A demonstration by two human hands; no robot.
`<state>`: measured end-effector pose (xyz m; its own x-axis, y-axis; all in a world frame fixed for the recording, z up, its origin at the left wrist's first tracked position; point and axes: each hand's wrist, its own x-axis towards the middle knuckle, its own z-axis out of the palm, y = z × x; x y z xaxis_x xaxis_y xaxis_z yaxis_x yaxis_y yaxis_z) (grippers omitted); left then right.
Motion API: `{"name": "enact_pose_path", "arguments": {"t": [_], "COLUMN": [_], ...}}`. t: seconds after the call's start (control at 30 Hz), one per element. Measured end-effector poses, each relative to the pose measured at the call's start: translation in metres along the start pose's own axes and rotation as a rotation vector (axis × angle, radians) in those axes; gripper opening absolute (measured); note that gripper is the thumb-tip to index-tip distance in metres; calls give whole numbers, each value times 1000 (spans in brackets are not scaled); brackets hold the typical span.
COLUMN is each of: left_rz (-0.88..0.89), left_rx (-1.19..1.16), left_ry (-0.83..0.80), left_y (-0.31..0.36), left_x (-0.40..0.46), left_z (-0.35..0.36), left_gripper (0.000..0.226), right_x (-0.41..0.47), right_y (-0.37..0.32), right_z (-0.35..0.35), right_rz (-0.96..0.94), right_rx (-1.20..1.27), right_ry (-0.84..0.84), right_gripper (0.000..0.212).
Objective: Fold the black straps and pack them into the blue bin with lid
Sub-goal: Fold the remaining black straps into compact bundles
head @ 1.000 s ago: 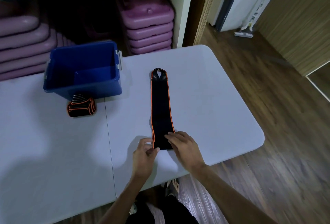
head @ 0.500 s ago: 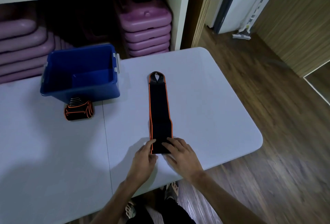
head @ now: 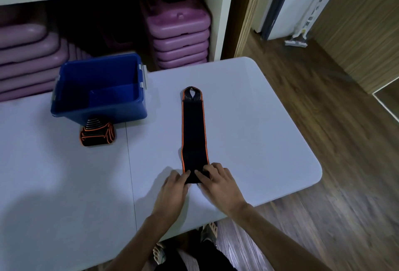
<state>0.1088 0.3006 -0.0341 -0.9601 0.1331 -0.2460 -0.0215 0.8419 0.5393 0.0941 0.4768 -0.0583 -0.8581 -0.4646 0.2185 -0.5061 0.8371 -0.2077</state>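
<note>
Both hands have closed in on the near end of the flat strap (head: 193, 132) since a second ago: the left hand (head: 173, 193) pinches its near-left corner and the right hand (head: 220, 184) grips the near-right one, fingertips curled onto the fabric. To fold well, I judge they should roll that end away from the fingers tightly, keeping the edges aligned. It is long, black, orange-trimmed, lying on the table (head: 259, 123) and stretching ahead of the fingertips, with the folded strap (head: 97, 134) and blue bin (head: 97, 91) well left.
</note>
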Motion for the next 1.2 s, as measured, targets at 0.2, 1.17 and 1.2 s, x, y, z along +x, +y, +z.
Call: {"name": "enact_pose_path", "arguments": {"t": [0.2, 1.17, 1.2], "left_rz": [206, -307, -312], "left_rx": [238, -185, -167], "left_ry": [93, 131, 125], "left_y": [-7, 3, 3], "left_x": [11, 69, 70], "left_z": [-2, -14, -14], "left_gripper": [31, 35, 35], "right_x": [8, 34, 35], "right_y": [5, 10, 10], "right_z": [-4, 4, 6], "right_rz": [-23, 110, 102], "right_rx": [-13, -61, -69], "right_ry": [-104, -147, -106], "right_gripper": [29, 49, 45]}}
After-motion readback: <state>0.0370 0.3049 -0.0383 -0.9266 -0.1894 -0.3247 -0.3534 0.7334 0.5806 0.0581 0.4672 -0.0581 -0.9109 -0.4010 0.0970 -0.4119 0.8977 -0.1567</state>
